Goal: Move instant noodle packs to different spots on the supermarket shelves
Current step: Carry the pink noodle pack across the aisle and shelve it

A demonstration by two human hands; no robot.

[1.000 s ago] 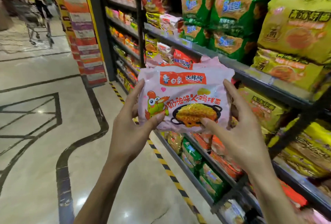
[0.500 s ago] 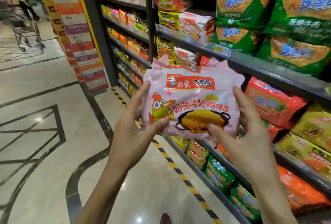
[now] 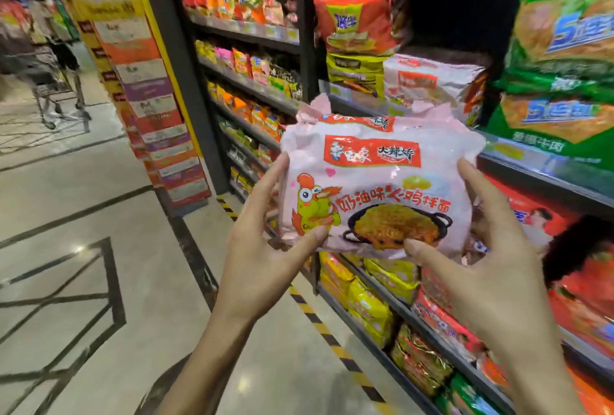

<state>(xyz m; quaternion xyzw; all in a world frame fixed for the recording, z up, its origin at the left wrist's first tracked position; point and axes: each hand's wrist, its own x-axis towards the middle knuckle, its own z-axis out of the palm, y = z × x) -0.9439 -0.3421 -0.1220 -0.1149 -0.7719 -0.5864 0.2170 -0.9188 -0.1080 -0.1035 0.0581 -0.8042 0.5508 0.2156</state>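
A pink multi-pack of instant noodles (image 3: 375, 178), with a red label and a cartoon chicken, is held up in front of the shelves. My left hand (image 3: 262, 248) grips its lower left edge, thumb on the front. My right hand (image 3: 485, 268) holds its lower right side, thumb pressed under the printed pan. Behind the pack, on the shelf (image 3: 538, 165), lie a white and red noodle pack (image 3: 428, 85), a yellow pack (image 3: 355, 72) with an orange pack (image 3: 358, 16) on top, and green packs (image 3: 561, 72) to the right.
Lower shelves hold yellow packs (image 3: 372, 308) and red packs (image 3: 445, 318). A dark upright post (image 3: 309, 49) divides the shelving. A yellow-and-black strip (image 3: 319, 318) runs along the floor by the shelf base. Far left, a person with a shopping cart (image 3: 46, 82) stands in the aisle.
The view has moved left and closer along the shelves, with the green packs sliding right. Both hands keep the same grip on the pink pack, now slightly nearer the shelf with the white pack.
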